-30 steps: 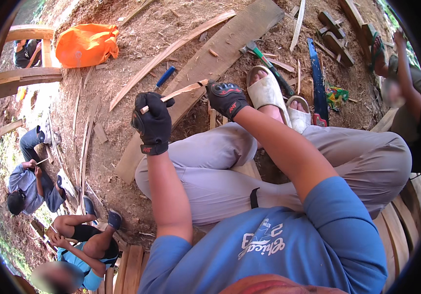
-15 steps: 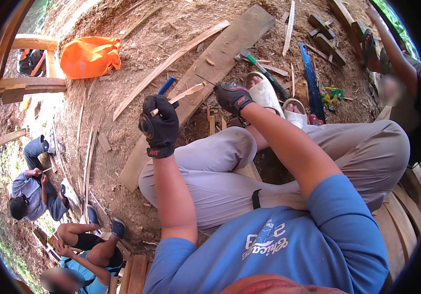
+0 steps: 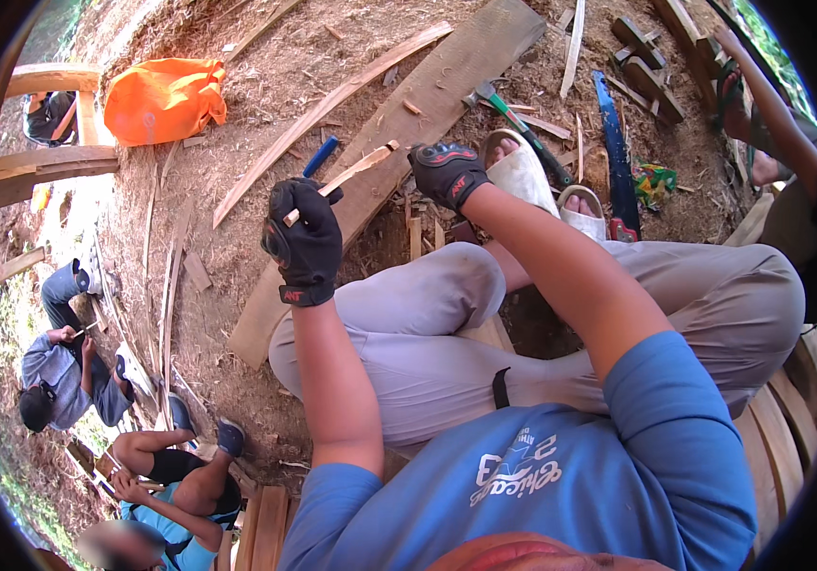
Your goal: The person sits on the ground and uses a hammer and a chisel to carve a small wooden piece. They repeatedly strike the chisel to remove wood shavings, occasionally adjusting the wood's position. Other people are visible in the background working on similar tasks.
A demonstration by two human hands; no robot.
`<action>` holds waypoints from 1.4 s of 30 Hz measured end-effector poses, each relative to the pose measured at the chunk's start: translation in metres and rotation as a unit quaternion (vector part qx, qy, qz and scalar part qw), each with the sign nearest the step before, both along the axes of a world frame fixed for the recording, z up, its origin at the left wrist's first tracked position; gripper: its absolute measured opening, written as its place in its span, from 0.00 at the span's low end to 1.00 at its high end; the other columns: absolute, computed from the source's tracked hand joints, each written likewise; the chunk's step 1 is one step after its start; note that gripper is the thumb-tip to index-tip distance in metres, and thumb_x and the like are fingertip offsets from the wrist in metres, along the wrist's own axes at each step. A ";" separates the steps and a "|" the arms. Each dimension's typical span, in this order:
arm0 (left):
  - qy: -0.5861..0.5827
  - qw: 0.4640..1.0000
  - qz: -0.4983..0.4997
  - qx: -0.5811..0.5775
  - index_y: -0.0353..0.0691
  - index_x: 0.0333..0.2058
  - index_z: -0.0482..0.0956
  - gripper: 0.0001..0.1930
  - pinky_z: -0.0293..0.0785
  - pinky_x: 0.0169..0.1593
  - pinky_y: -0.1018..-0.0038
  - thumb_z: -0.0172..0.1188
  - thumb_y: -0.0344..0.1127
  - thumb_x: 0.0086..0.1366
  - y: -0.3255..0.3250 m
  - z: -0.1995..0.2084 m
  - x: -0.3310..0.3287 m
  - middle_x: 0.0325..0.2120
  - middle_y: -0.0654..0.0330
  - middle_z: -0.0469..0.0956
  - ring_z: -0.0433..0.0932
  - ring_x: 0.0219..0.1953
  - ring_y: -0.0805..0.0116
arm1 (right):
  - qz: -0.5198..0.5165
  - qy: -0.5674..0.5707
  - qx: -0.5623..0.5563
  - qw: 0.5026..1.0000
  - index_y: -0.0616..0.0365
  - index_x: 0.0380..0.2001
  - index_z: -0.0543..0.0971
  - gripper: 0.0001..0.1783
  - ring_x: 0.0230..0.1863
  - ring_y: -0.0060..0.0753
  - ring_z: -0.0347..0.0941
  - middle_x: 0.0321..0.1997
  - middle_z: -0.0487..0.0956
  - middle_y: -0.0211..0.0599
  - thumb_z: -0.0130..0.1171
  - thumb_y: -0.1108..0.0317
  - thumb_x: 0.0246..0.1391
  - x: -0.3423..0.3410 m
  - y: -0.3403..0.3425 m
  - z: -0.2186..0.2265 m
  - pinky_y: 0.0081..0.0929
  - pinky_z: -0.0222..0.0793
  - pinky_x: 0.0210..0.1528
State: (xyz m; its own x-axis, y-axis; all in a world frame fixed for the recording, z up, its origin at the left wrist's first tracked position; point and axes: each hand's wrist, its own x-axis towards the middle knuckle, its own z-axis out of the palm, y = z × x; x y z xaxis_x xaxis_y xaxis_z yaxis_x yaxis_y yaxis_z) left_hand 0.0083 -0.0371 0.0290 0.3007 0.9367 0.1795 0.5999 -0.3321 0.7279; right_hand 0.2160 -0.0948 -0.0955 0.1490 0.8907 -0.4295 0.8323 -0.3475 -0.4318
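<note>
My left hand (image 3: 306, 238), in a black glove, is closed around a pale, roughly cut wooden stick (image 3: 361, 169). The stick's far end points up and right, and its short near end shows by the thumb. Close to that far end is my gloved right hand (image 3: 445, 175), its fingers curled shut. A thin dark blade-like tool stuck out of this hand a moment ago; now it is hidden or too thin to make out. Beneath both hands a long wooden board (image 3: 447, 88) lies on the ground. A blue cylindrical object (image 3: 321, 157) rests beside the board.
A hammer (image 3: 523, 131) with a green and black handle lies near my sandalled feet, beside a dark blue handsaw (image 3: 618, 152). An orange bag (image 3: 166, 102) and long wood strips (image 3: 332, 109) are at upper left. Other people sit at left and right.
The stick's far end has swung slightly upward with my left hand. My right hand has turned a little, and the thin dark blade beside the stick no longer shows. The whole view has shifted slightly.
</note>
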 end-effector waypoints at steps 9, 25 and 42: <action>-0.001 1.000 0.002 0.008 0.36 0.32 0.79 0.13 0.80 0.35 0.61 0.50 0.35 0.74 0.002 -0.004 0.000 0.26 0.51 0.84 0.86 0.29 0.56 | 0.018 -0.018 -0.030 0.999 0.60 0.45 0.84 0.19 0.47 0.55 0.84 0.46 0.86 0.54 0.47 0.64 0.63 0.010 0.006 -0.015 0.48 0.78 0.51; 0.116 0.993 0.023 0.009 0.44 0.30 0.74 0.10 0.74 0.31 0.64 0.52 0.38 0.72 0.001 0.002 0.005 0.21 0.65 0.85 0.83 0.22 0.63 | -0.052 0.042 0.192 0.979 0.54 0.34 0.79 0.10 0.30 0.53 0.82 0.27 0.83 0.48 0.54 0.61 0.64 -0.048 -0.019 0.061 0.50 0.76 0.31; 0.111 0.974 0.192 -0.054 0.42 0.19 0.80 0.30 0.76 0.39 0.65 0.44 0.55 0.72 0.007 0.030 0.028 0.12 0.59 0.80 0.78 0.18 0.62 | -0.099 -0.008 0.058 0.993 0.59 0.36 0.85 0.14 0.43 0.54 0.86 0.42 0.86 0.54 0.53 0.64 0.59 -0.012 -0.032 -0.027 0.48 0.81 0.43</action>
State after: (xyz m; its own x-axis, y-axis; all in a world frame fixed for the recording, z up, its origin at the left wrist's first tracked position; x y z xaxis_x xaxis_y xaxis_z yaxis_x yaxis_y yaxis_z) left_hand 0.0359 -0.0299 0.0590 -0.0542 0.9975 0.0448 0.8114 0.0178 0.5842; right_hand 0.2036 -0.1268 -0.1222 0.3333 0.8864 -0.3213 0.7597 -0.4543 -0.4652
